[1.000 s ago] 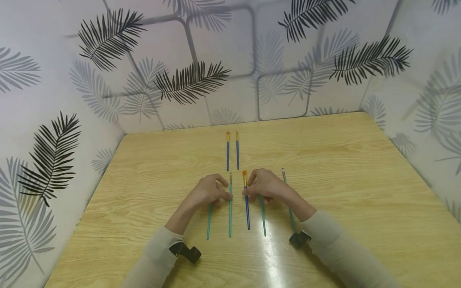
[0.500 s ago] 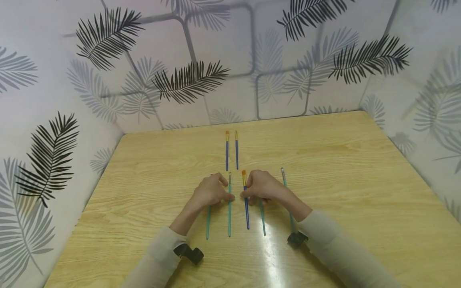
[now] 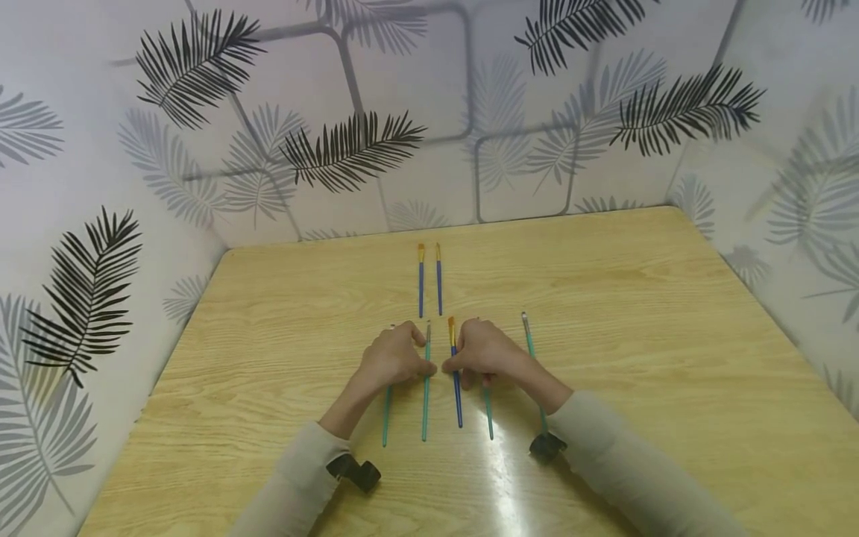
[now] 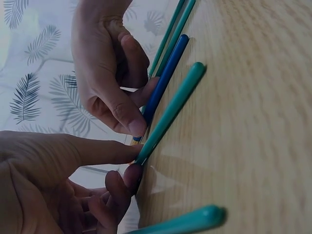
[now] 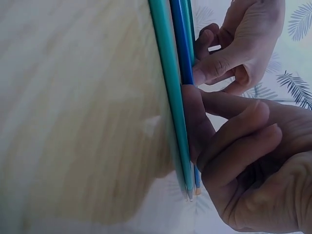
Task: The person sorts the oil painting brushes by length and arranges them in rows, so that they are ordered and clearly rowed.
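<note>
My left hand (image 3: 392,356) pinches a teal paintbrush (image 3: 426,410) between thumb and index finger, its bristle end pointing to the back of the table. Just right of it, my right hand (image 3: 488,349) holds a blue paintbrush (image 3: 458,403) with an orange flat tip by thumb and finger. The two thumbs are close together, and the two brushes lie side by side with a narrow gap. Partly hidden under the left hand is another teal brush (image 3: 386,421). A third teal brush (image 3: 489,418) runs beneath the right hand, its upper part covered.
Two blue paintbrushes (image 3: 421,287) lie parallel farther back on the wooden table (image 3: 302,298). A teal brush with a silver ferrule (image 3: 527,332) passes under the right forearm. Leaf-patterned walls (image 3: 403,171) border the table's back and sides.
The right thumb has shifted slightly left and the left thumb slightly right, so the hands are closer. The blue and teal brushes have turned a little in the fingers. The head view drifts slightly.
</note>
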`<state>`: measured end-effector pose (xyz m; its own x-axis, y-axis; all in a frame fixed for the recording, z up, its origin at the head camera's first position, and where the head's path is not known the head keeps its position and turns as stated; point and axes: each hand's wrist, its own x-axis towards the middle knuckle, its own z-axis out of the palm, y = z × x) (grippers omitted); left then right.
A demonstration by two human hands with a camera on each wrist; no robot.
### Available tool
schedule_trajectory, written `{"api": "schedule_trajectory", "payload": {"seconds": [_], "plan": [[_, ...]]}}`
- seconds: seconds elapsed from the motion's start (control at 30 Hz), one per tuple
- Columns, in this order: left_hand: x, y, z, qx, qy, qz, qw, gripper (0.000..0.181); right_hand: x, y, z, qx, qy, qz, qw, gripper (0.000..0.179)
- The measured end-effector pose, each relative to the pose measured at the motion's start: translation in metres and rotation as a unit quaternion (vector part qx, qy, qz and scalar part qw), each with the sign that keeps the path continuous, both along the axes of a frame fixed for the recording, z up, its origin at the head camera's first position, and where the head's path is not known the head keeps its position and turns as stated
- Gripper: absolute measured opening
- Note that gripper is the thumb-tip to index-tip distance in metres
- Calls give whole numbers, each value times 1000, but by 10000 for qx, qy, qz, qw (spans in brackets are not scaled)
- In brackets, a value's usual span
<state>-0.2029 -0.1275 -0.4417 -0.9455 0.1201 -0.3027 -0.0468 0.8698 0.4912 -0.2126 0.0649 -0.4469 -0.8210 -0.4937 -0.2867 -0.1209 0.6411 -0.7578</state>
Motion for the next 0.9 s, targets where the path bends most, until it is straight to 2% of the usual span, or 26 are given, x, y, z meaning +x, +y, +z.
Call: {"api": "schedule_trajectory", "payload": {"seconds": [0.33, 0.6, 0.9], "plan": [[2, 0, 2, 265, 86, -195, 9994, 45, 1, -3, -1, 103, -6, -32, 9999, 39], [3, 3, 0, -97, 327, -161, 9993, 48, 2, -3, 0, 98, 58, 66, 9999, 39], [6, 5, 1, -48, 422, -217, 9989, 41, 3, -3, 0, 31, 57, 167, 9998, 37]]}}
